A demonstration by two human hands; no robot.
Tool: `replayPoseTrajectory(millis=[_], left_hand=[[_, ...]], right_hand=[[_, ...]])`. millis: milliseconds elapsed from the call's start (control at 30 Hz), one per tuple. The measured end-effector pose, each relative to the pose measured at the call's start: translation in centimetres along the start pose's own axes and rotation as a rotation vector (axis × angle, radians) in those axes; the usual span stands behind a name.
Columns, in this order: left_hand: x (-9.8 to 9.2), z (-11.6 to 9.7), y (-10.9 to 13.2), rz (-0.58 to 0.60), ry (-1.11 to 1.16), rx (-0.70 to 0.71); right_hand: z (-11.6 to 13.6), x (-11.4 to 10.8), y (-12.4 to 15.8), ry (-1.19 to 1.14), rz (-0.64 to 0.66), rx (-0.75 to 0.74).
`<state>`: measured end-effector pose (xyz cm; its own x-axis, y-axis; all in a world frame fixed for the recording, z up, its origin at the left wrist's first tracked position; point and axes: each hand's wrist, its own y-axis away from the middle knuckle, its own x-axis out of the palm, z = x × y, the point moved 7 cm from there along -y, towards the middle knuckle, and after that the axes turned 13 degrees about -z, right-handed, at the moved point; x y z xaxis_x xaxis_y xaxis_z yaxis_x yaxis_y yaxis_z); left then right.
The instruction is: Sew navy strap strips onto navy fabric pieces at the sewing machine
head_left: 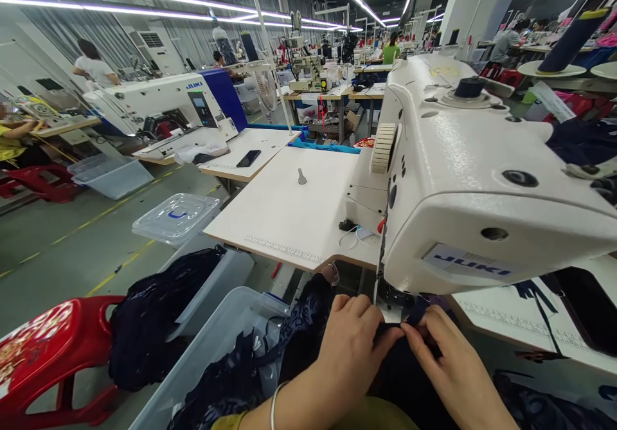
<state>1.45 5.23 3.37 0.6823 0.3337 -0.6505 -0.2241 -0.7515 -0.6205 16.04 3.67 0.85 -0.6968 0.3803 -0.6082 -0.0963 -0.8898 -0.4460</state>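
The step in hand looks to be lining up a dark cloth strip (415,310), which lies just in front of the sewing machine (482,160), below its head; left hand (349,346) and right hand (448,359), nearly touching, are each pinched on it. The next move seems to call for keeping the strip flat and even between the fingertips. The overhanging machine head and the fingers hide much of it. A worktop (284,211) lies beyond, a plastic tub (193,366) of dark cloth at left, and a phone (585,308) at right.
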Motion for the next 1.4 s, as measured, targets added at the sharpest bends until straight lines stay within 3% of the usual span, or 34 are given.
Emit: replayPoseTrajectory(millis=[67, 133, 233, 300, 433, 533, 667, 833, 1200, 1400], left_hand=[[-1.0, -0.2, -0.2, -0.135, -0.063, 0.08], [-1.6, -1.2, 0.0, -0.189, -0.063, 0.272], [-0.6, -2.3, 1.2, -0.038, -0.075, 0.556], [0.2, -2.0, 1.8, 0.045, -0.122, 0.602], [0.9, -1.3, 2.2, 0.029, -0.161, 0.607], [1.6, -1.2, 2.3, 0.037, -0.193, 0.57], [1.8, -1.3, 1.8, -0.036, -0.253, 0.491], [2.1, -1.5, 1.2, -0.055, -0.242, 0.419], [2.2, -1.6, 1.0, -0.049, -0.296, 0.4], [2.2, -1.6, 1.1, -0.058, -0.291, 0.399]], right_hand=[[-0.7, 0.3, -0.2, -0.015, -0.017, 0.084], [-1.6, 0.7, -0.4, -0.066, -0.04, 0.182], [-3.2, 1.7, -0.4, -0.2, -0.022, 0.366], [-4.0, 2.3, -0.3, -0.289, 0.021, 0.475], [-5.0, 2.1, -0.8, -0.394, 0.038, 0.547], [-5.6, 1.5, -2.0, -0.358, 0.022, 0.499], [-5.6, 1.9, -4.1, -0.206, 0.054, 0.317], [-5.7, 1.4, -5.9, -0.099, -0.134, 0.125], [-5.9, 2.1, -6.1, -0.018, -0.177, -0.061], [-5.3, 1.7, -6.0, 0.119, -0.269, -0.181]])
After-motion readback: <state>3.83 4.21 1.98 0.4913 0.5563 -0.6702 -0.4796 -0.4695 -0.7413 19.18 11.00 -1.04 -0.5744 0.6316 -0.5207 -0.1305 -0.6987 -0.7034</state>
